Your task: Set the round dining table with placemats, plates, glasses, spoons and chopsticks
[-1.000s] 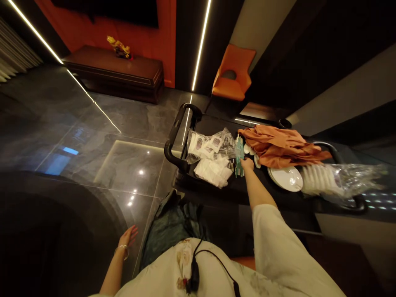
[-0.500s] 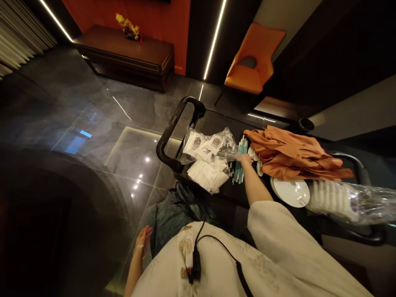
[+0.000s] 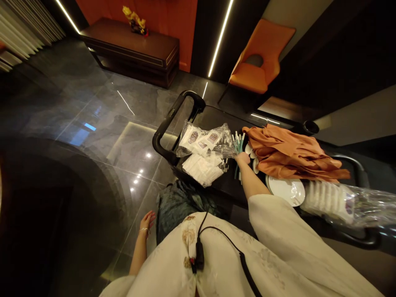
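On the black cart (image 3: 213, 114), between a crinkled clear bag (image 3: 201, 140) and rumpled orange cloth (image 3: 291, 148), the right hand (image 3: 243, 158) clasps sticks (image 3: 238, 142) – slim, teal, pale-tipped; the left hand (image 3: 147, 220) hangs, fingers loosely spread.

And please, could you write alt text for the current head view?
The person's right hand grasps slim teal-and-white sticks on a black cart, between plastic-bagged packets and orange cloths. The left hand hangs open over the dark tiled floor.

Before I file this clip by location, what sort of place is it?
Probably a restaurant's private dining room: a black cart carries white plates and teal chopstick-like sticks, and an orange chair stands beyond the cart.
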`<control>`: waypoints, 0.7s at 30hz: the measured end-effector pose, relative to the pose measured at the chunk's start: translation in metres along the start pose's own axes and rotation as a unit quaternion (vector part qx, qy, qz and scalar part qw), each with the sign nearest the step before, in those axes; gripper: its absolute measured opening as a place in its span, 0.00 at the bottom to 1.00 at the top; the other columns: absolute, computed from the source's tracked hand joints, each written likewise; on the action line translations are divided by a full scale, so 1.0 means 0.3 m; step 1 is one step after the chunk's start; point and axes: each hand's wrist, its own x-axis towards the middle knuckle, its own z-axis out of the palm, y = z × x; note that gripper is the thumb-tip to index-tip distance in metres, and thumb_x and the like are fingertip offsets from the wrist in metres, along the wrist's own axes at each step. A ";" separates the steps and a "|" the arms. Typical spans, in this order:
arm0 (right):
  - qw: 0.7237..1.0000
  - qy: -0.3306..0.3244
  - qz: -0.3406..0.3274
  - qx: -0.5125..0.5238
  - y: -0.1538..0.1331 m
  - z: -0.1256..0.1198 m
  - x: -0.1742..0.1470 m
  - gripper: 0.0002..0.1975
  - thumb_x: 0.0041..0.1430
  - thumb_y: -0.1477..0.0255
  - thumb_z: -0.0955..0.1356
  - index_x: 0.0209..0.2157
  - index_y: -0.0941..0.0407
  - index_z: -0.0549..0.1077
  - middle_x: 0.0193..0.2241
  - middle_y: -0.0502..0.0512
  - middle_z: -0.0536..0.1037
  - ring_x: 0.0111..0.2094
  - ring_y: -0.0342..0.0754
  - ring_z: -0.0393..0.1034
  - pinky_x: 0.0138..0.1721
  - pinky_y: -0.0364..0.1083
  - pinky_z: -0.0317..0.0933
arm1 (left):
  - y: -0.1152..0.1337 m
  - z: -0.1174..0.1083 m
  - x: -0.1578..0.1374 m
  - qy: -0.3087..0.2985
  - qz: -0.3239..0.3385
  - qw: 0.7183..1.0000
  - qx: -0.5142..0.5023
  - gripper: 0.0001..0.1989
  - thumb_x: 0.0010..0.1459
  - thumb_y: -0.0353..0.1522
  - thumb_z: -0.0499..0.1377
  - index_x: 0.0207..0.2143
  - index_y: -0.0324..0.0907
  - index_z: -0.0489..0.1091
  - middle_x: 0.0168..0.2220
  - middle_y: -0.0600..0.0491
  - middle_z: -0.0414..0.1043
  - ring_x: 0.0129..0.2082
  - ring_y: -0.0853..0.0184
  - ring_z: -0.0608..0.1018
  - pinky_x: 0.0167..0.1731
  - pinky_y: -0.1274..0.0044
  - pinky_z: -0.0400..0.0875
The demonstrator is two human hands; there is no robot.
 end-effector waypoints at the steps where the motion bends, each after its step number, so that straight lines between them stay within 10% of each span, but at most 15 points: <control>1: 1.000 0.000 0.009 0.010 -0.004 -0.004 -0.005 0.16 0.53 0.71 0.70 0.42 0.66 0.74 0.42 0.77 0.74 0.50 0.61 0.69 0.49 0.56 0.64 | 0.013 0.002 0.000 0.008 0.000 1.000 0.000 0.14 0.61 0.40 0.53 0.43 0.43 0.71 0.51 0.45 0.74 0.53 0.60 0.75 0.47 0.72 0.72; 9: 0.970 -0.108 -0.040 0.216 0.108 -0.153 -0.124 0.10 0.57 0.66 0.67 0.27 0.55 0.63 0.19 0.47 0.63 0.24 0.43 0.64 0.29 0.42 0.66 | 0.320 0.043 -0.129 -0.012 0.156 0.987 -0.036 0.30 0.49 0.50 0.61 0.46 0.36 0.70 0.48 0.39 0.75 0.48 0.54 0.78 0.49 0.67 0.71; 16: 0.665 -0.378 -0.135 0.630 0.099 -0.212 -0.529 0.18 0.47 0.64 0.74 0.33 0.51 0.61 0.20 0.41 0.54 0.21 0.38 0.56 0.23 0.36 0.59 | 0.784 0.362 -0.435 -0.396 0.309 0.859 -0.097 0.26 0.53 0.44 0.64 0.52 0.41 0.70 0.52 0.42 0.73 0.52 0.58 0.75 0.51 0.70 0.68; 21: 0.575 -0.626 -0.119 0.514 -0.081 -0.036 -0.845 0.13 0.43 0.69 0.74 0.28 0.52 0.66 0.19 0.42 0.60 0.18 0.38 0.56 0.26 0.40 0.63 | 0.893 0.500 -0.446 -0.548 0.194 0.807 -0.101 0.19 0.50 0.33 0.66 0.45 0.38 0.71 0.41 0.46 0.76 0.40 0.64 0.79 0.44 0.73 0.70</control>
